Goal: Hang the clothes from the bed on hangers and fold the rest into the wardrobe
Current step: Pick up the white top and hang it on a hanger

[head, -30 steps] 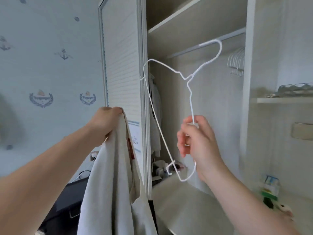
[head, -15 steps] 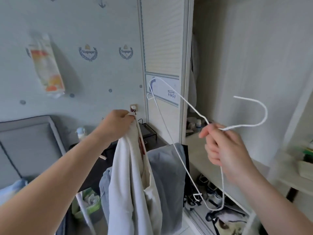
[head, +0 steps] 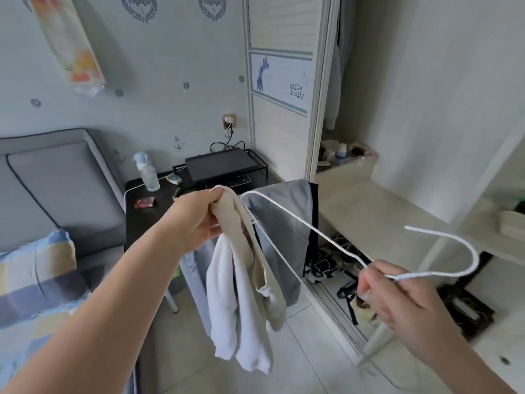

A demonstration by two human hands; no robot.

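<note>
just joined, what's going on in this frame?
A person stands at the open wardrobe. The left hand grips the bunched top of a cream garment, which hangs down. The right hand pinches a white wire hanger at its neck, one shoulder end beside the garment. The garment is not on the hanger yet.

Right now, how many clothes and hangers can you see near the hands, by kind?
Cream-white garment, gripped by the left hand: 1
Grey garment, draped behind it: 1
White wire hanger, held by the right hand: 1
Total: 3
</note>
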